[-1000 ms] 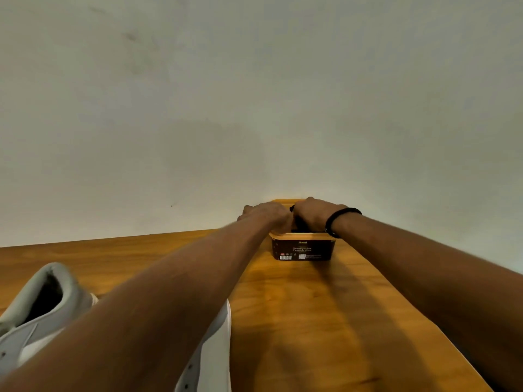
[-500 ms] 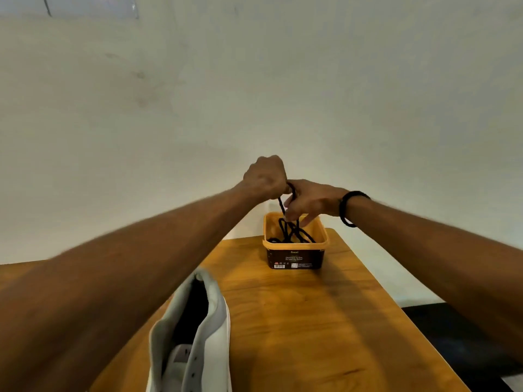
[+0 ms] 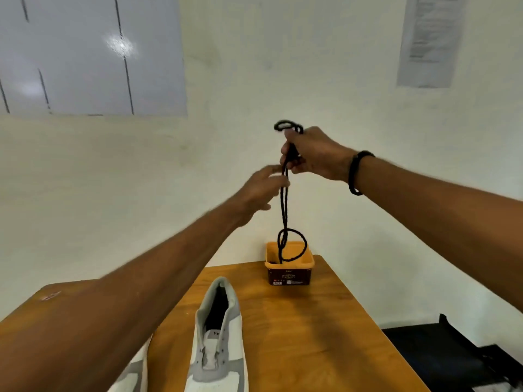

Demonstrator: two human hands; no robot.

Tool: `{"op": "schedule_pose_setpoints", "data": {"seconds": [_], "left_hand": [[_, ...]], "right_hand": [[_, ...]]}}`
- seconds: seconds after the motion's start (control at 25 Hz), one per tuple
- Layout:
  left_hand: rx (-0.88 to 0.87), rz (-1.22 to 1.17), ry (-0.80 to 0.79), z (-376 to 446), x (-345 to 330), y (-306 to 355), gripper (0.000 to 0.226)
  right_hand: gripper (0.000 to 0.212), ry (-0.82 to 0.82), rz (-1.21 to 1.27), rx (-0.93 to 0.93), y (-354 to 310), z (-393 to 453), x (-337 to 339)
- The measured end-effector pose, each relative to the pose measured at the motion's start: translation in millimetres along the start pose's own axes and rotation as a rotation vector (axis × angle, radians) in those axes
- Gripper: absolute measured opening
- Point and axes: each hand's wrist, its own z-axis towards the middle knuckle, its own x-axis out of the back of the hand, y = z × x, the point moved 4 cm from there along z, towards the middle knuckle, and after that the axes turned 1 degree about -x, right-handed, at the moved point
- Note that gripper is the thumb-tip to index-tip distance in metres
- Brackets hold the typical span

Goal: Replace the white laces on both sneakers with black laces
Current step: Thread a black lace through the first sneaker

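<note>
My right hand (image 3: pixel 314 154) is raised high above the table, shut on a black lace (image 3: pixel 283 205). The lace hangs in a doubled strand and a loop down into an orange tub (image 3: pixel 289 271) at the table's far edge. My left hand (image 3: pixel 261 190) is just left of the hanging strand, fingers spread and touching it, blurred. A white and grey sneaker (image 3: pixel 218 343) without laces lies in the middle of the wooden table (image 3: pixel 311 335), heel toward the tub. A second sneaker (image 3: pixel 135 372) is mostly hidden under my left forearm.
The table ends close behind the tub at a white wall. A whiteboard (image 3: pixel 90 52) hangs at the upper left and a paper notice (image 3: pixel 427 41) at the upper right. A dark object (image 3: pixel 441 355) sits on the floor past the table's right edge.
Both hands rose from the tub. My right hand pulled the black lace well above it, and my left hand let go and opened beside the strand. The view tilted up.
</note>
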Motion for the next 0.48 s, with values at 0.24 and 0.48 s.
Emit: {"op": "schedule_pose_setpoints", "data": {"seconds": [0.24, 0.48], "left_hand": [[0.074, 0.026, -0.328, -110, -50, -38, 0.04], [0.325, 0.372, -0.487, -176, -35, -94, 0.057]], "right_hand": [[0.043, 0.084, -0.084, 0.107, -74, -59, 7], [0.034, -0.054, -0.599, 0.04, 19, -103, -1]]}}
